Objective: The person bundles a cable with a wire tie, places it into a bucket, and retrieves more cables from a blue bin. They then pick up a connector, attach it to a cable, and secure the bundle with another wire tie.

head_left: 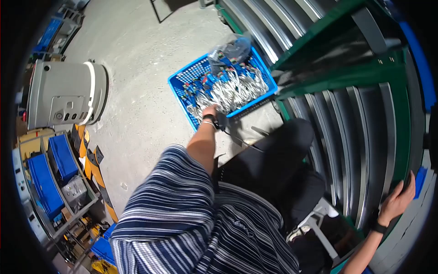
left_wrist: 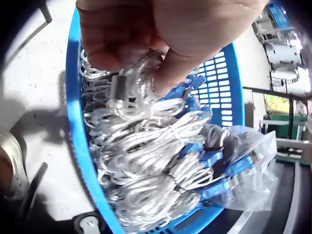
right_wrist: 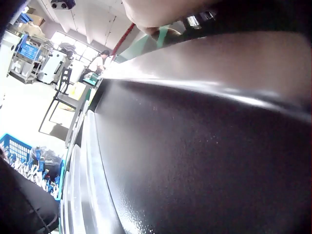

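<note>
A blue plastic basket (head_left: 176,93) on the floor holds many bundled white cables (head_left: 232,91) with blue connectors. My left hand (head_left: 210,112) reaches into its near end. In the left wrist view, the fingers and thumb of that hand (left_wrist: 170,29) pinch a clear-coated cable bundle (left_wrist: 144,85) with a metal cylindrical part (left_wrist: 118,90), above other white coils (left_wrist: 151,151). My right hand (head_left: 398,201) lies at the edge of the green cabinet (head_left: 401,137), far from the basket, its fingers extended. The right wrist view shows only part of that hand (right_wrist: 161,12) over a dark panel.
A clear plastic bag (head_left: 232,48) lies at the basket's far corner. Green cabinets with grey drawers (head_left: 337,146) stand along the right. At left are a grey machine (head_left: 68,93) and a shelf with blue bins (head_left: 45,182). A person (right_wrist: 97,63) is in the background of the right wrist view.
</note>
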The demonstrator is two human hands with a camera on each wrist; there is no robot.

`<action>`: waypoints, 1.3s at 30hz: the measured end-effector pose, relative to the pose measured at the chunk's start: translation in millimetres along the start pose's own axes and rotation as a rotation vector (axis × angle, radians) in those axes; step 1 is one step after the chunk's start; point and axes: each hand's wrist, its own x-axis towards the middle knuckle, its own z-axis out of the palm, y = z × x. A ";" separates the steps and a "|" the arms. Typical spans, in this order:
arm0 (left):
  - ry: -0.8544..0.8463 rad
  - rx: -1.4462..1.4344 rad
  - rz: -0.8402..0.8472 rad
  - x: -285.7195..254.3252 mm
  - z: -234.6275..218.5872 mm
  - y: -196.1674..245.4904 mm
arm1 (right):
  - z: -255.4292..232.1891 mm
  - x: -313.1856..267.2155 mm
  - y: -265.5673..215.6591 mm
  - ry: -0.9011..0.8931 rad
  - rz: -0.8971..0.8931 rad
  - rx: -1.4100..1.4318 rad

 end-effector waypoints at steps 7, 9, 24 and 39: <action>0.009 -1.692 -0.321 10.1 -119.5 30.2 | 4.3 -0.8 -1.3 0.042 0.017 0.002; -0.204 -2.013 -0.264 -14.7 -177.9 71.5 | 5.0 -0.1 -2.1 0.077 0.013 -0.007; -0.423 -0.716 1.294 -340.9 -243.2 276.3 | -7.2 -11.0 -43.9 0.162 0.210 0.067; -0.726 -0.806 1.461 -383.5 -179.4 339.0 | -55.4 -85.8 -143.6 -0.261 0.461 1.746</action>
